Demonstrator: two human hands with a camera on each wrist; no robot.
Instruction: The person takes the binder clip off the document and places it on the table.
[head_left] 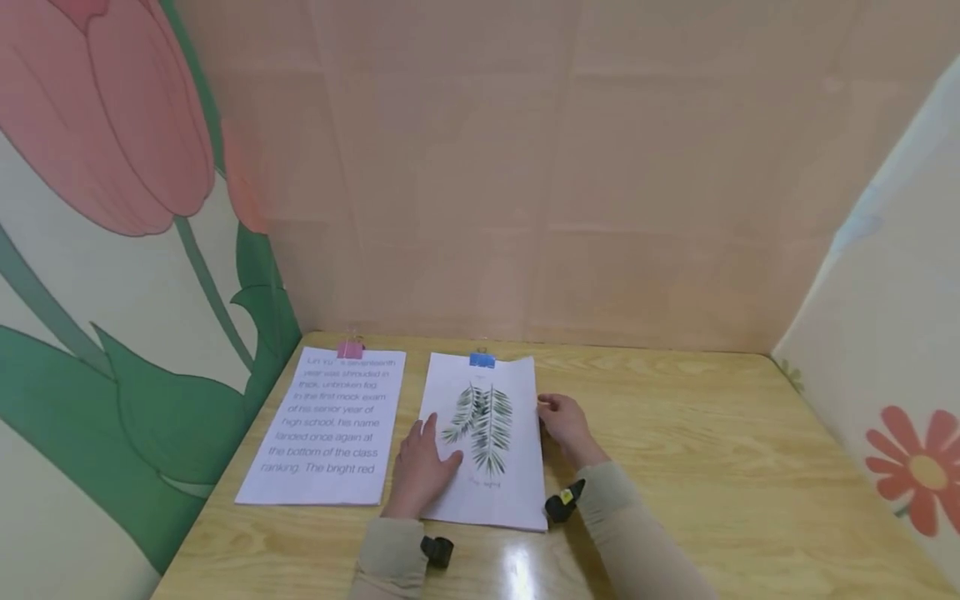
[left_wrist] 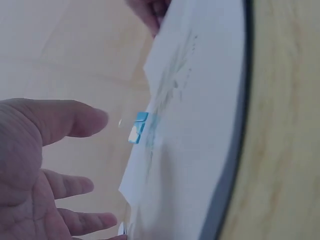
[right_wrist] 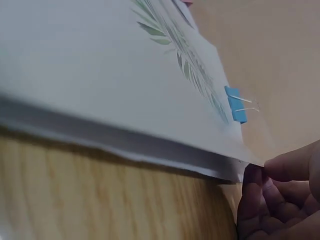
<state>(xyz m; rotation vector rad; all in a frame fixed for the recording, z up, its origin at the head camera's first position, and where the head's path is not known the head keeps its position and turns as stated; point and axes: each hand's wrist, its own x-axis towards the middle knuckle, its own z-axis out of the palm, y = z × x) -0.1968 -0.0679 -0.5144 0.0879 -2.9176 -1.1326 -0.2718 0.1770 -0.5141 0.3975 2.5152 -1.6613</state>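
Note:
A clipped stack of white paper [head_left: 486,446] printed with green palm-like leaves lies on the wooden table, a blue binder clip [head_left: 482,360] on its far edge. My left hand [head_left: 422,471] lies along the stack's left side, fingers and thumb spread over the margin. At the right edge, my right hand [head_left: 567,425] pinches paper between thumb and fingers. The right wrist view shows this pinch [right_wrist: 262,172] at the edge of the upper paper, with a dark gap below it along the side. The blue clip [right_wrist: 236,105] has its wire handles turned outward there.
Left of the leaf stack lies another paper stack [head_left: 330,433] with large printed text, held by a pink binder clip [head_left: 350,349]. A pinkish covered wall [head_left: 525,208] stands behind the table [head_left: 712,467]. Painted flower walls flank both sides.

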